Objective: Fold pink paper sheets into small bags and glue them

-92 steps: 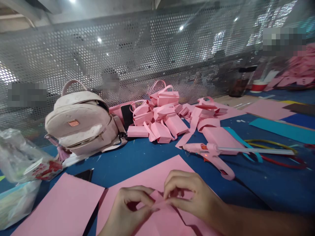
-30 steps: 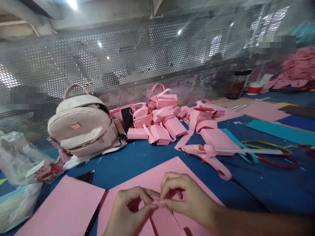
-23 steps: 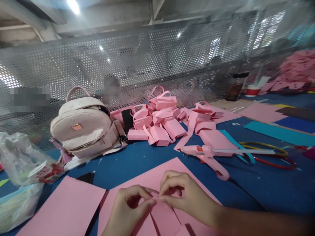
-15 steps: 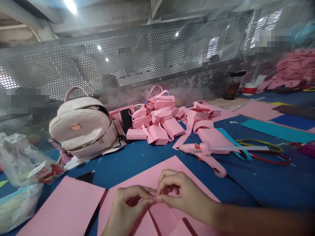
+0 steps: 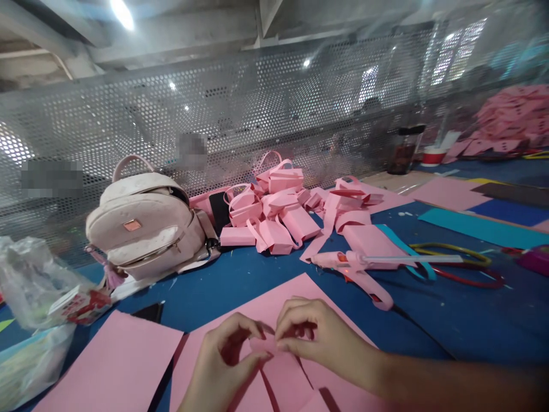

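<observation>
Head view: the left hand (image 5: 223, 366) and right hand (image 5: 319, 337) meet fingertip to fingertip, pinching a small folded pink paper piece (image 5: 262, 345) above a flat pink paper sheet (image 5: 274, 309), in front of the pink hot glue gun (image 5: 358, 270). Compared with half a second ago, the left hand's fingers arch higher; the paper piece stays pinched in place.

2 hands (image 5: 227, 360), 1 backpack (image 5: 146, 226), 1 glue gun (image 5: 355, 269), 2 big pink sheets (image 5: 111, 366), approx. 10 paper boxes (image 5: 278, 214).
</observation>
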### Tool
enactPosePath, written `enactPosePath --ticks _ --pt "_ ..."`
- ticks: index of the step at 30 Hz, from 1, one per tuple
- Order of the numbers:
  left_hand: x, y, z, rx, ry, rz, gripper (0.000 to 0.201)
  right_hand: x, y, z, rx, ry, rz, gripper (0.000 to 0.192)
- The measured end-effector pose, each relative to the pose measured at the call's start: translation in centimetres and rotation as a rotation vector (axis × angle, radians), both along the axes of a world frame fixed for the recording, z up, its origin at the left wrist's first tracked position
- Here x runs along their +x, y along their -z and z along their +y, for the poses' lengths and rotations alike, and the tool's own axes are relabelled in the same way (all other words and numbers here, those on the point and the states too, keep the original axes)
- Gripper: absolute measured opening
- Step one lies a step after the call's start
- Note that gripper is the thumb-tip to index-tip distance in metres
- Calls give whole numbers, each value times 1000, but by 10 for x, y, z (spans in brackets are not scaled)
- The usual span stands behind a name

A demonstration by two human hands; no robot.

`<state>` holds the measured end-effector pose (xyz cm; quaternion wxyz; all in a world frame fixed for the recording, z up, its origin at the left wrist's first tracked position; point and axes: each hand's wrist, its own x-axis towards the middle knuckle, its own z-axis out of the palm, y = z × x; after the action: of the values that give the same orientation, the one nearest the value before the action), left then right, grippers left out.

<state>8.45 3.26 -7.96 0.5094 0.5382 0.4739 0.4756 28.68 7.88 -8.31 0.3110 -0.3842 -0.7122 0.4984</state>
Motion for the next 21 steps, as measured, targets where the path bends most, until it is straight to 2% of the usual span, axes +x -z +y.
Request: enactPosePath --ticks 7,15,21 --pt "-1 3 2 -52 -14 129 20 1 -6 1 -79 59 -39 5" --pt "-2 0 1 -18 2 118 25 3 -5 2 -77 17 -45 7" --pt "-3 7 -2 37 34 120 20 1 -13 7 -220 -71 25 8"
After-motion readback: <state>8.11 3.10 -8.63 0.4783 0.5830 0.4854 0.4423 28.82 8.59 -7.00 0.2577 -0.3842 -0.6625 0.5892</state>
